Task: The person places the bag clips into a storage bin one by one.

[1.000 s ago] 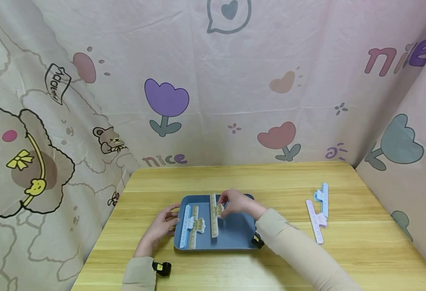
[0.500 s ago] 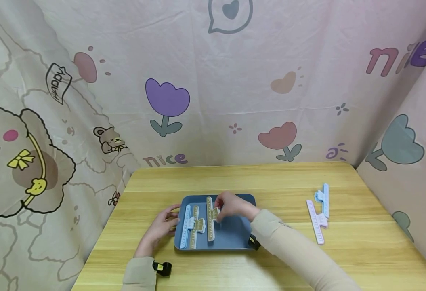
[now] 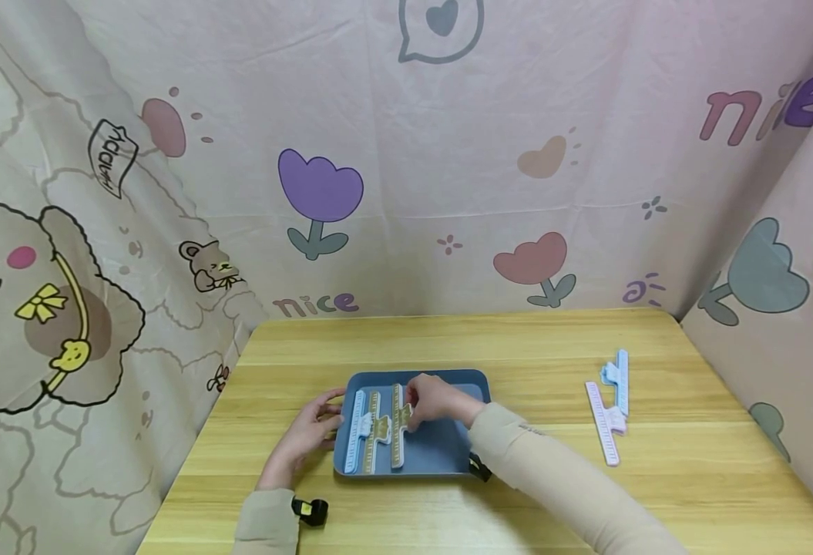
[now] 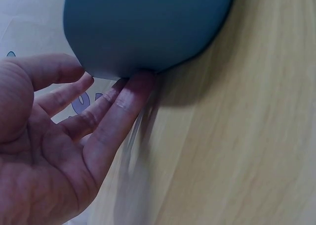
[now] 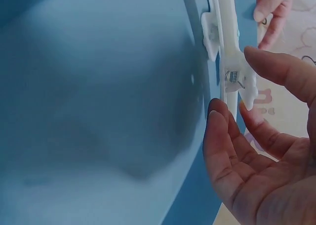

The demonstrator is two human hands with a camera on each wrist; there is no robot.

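My right hand [image 3: 439, 399] pinches the handle of a gold-brown, ruler-marked bag clip [image 3: 397, 443] over the blue-grey tray [image 3: 441, 451]. Thumb and index finger meet the white back of this clip [image 5: 231, 47] near its metal spring in the right wrist view. To its left in the tray lie a second gold-brown clip [image 3: 381, 428] and a light blue clip [image 3: 354, 439], roughly parallel. My left hand [image 3: 314, 426] rests against the tray's left side. Its fingers are extended, with fingertips touching the outer wall [image 4: 133, 52] in the left wrist view.
Outside the tray, at the right of the wooden table [image 3: 531, 354], lie another light blue clip [image 3: 623, 385] and a pink clip [image 3: 602, 432], close together. A printed curtain [image 3: 406, 154] hangs behind the table and along both sides.
My right hand has moved left and slightly toward the near side with the gold-brown clip, bringing it closer to the other two in the tray. The left hand stays put.
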